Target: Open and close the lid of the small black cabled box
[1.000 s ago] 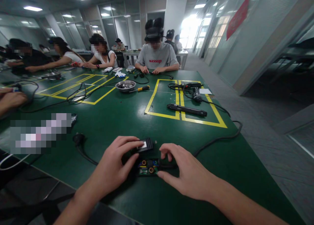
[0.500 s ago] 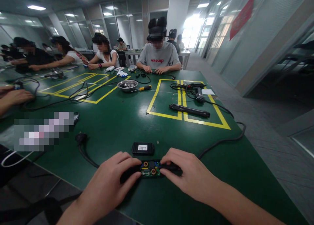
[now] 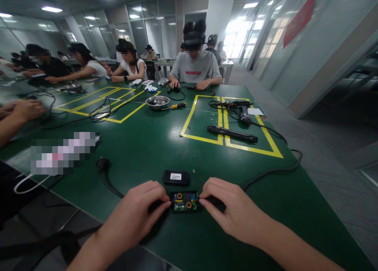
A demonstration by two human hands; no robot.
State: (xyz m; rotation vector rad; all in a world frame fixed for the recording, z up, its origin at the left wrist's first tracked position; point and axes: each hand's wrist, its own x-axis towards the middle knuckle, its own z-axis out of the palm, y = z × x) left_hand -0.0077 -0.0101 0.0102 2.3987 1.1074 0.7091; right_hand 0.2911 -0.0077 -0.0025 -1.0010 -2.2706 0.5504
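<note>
A small open black plastic case (image 3: 186,211) lies on the table, its green circuit board (image 3: 183,202) with copper coils facing up. At the case's left end my left hand (image 3: 144,208) is closed, thumb and forefinger pinching the black cable where it enters. My right hand (image 3: 226,204) pinches the cable at the right end in the same way; the fingers partly hide both cable ends. Just beyond the case lies its black cover (image 3: 176,177) with a white label. A black plug (image 3: 102,164) on a cable rests to the left.
On the green table (image 3: 141,145) are a black tube-shaped part (image 3: 232,134), a metal bowl (image 3: 157,102), a screwdriver (image 3: 178,105) and a metal-bodied tool (image 3: 245,115). A cable (image 3: 274,169) runs along the right edge. A person (image 3: 195,64) sits opposite; another person's hands (image 3: 28,111) are at left.
My fingers have drawn outward from over the case's ends, so more of the case and board shows. The view has shifted slightly; the cover stays put.
</note>
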